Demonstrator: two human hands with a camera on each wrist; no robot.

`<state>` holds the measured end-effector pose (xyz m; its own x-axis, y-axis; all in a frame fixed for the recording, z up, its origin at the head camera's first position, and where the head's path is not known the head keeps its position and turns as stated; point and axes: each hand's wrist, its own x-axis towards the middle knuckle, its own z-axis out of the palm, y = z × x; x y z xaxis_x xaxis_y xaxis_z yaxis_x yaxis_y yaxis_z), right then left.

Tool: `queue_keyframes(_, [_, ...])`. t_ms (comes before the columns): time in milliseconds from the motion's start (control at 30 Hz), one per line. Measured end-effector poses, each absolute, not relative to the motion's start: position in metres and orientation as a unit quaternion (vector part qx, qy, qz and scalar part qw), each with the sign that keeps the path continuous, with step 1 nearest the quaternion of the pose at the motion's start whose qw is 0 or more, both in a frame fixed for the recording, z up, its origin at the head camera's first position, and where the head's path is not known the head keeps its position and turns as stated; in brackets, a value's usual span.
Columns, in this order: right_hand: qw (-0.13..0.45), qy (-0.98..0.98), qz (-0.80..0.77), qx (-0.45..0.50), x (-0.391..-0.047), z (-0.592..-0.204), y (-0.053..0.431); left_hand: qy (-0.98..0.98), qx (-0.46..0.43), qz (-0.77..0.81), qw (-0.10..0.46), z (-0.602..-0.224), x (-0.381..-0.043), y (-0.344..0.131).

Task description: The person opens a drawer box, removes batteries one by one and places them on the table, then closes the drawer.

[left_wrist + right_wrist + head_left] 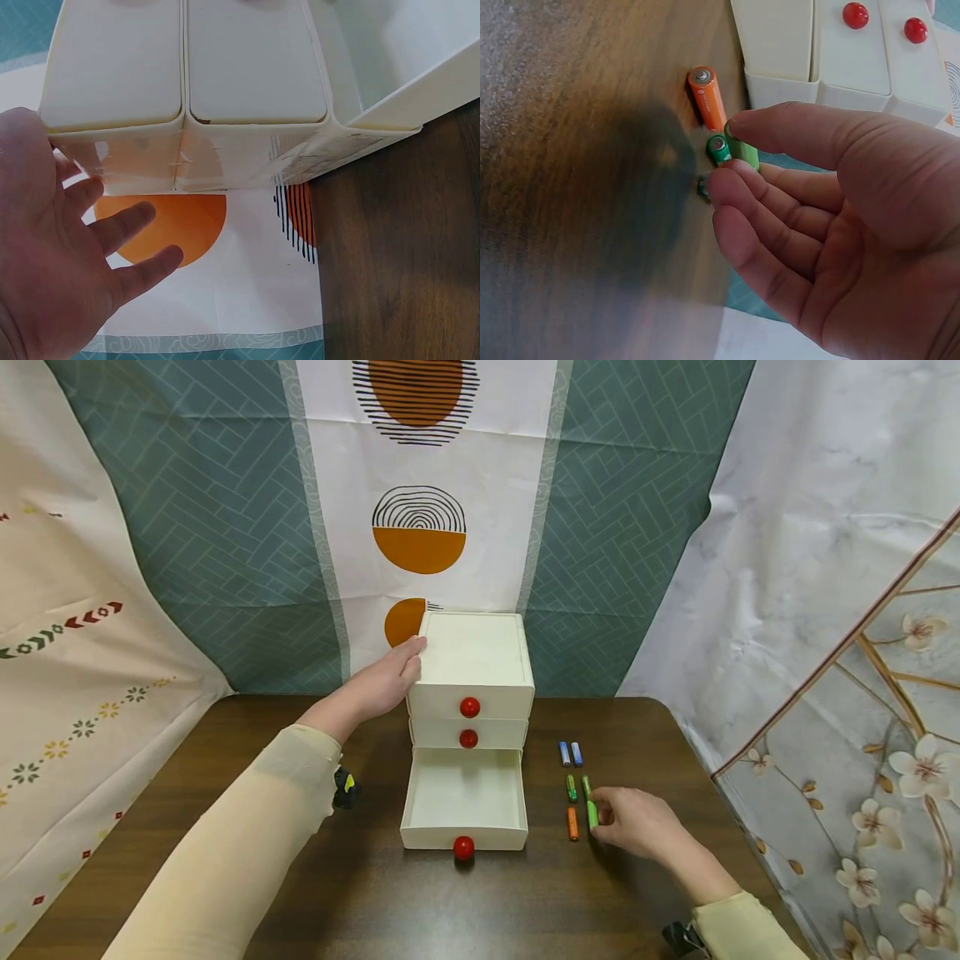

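A white drawer cabinet with red knobs stands upright, its bottom drawer pulled out. My left hand rests at the cabinet's top left edge; in the left wrist view its fingers spread loosely along the side. To the right of the cabinet, my right hand pinches a light green battery between thumb and fingertips, low over the table. Beside it lie an orange battery and two darker green batteries. The right wrist view shows the held battery partly hidden by the fingers.
Two blue batteries lie farther back on the brown wooden table. Patterned cloth hangs behind the table and along both sides. The open drawer juts toward the front, its red knob foremost.
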<state>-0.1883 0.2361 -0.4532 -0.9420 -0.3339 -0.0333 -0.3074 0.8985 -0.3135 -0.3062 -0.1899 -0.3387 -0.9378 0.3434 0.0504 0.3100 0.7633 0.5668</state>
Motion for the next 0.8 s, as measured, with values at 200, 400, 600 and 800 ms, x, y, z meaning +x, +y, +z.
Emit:
queue_keyframes(200, [0.046, 0.973, -0.153, -0.164, -0.189, -0.457, 0.236, 0.939, 0.175, 0.295, 0.026, -0.339, -0.307, -0.190])
queue_keyframes(400, [0.052, 0.974, -0.151, -0.161, -0.189, -0.462, 0.235, 0.939, 0.174, 0.294, 0.025, -0.339, -0.307, -0.190])
queue_keyframes(600, [0.055, 0.976, -0.147, -0.151, -0.191, -0.466, 0.236, 0.940, 0.175, 0.292, 0.025, -0.339, -0.307, -0.190])
queue_keyframes(800, [0.056, 0.977, -0.146, -0.148, -0.193, -0.472, 0.236, 0.940, 0.177, 0.292, 0.023, -0.339, -0.306, -0.189])
